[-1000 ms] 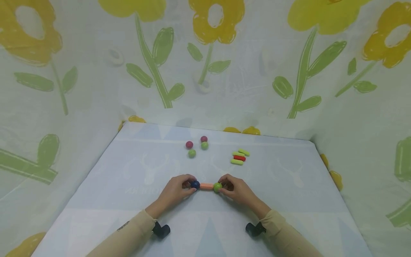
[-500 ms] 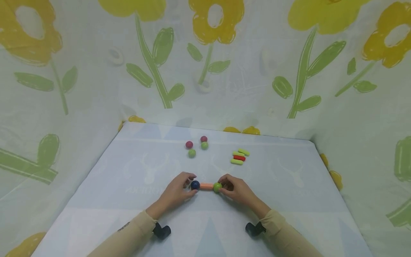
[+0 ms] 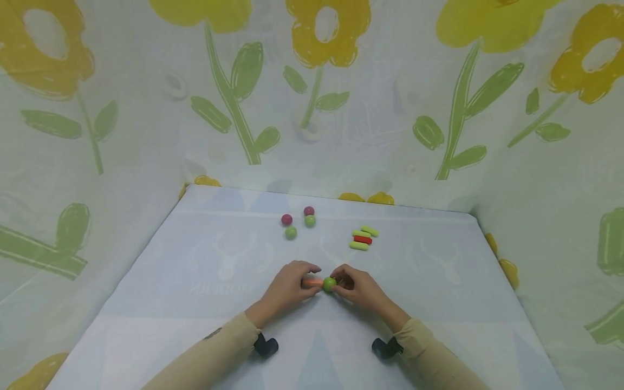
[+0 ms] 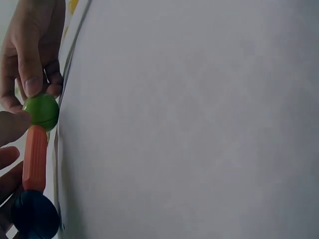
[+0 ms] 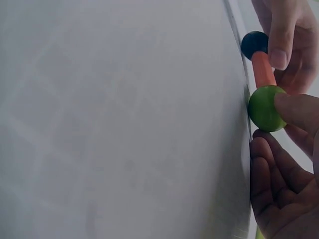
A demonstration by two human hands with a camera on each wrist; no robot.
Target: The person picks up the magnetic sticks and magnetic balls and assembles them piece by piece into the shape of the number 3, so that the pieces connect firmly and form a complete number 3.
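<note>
An orange rod (image 3: 312, 282) joins a green ball (image 3: 329, 284) to a dark blue ball (image 4: 35, 215); the left hand hides the blue ball in the head view. My right hand (image 3: 358, 287) pinches the green ball, its thumb pressed on it in the right wrist view. Around the rod, my left hand (image 3: 290, 284) reaches over with thumb and forefinger spread to either side. In the left wrist view its thumb lies against the edge of the green ball. Whether its other fingers touch the rod, I cannot tell.
Beyond the hands lie two dark pink balls (image 3: 286, 220) and two green balls (image 3: 291, 233). To their right are three yellow-green rods (image 3: 358, 246) and a red rod (image 3: 363, 239). A flower-printed curtain (image 3: 361, 135) surrounds the white table (image 3: 195, 325).
My left hand has let go of the blue ball, spread its fingers and moved right, over the orange rod. The right hand has stayed at the green ball.
</note>
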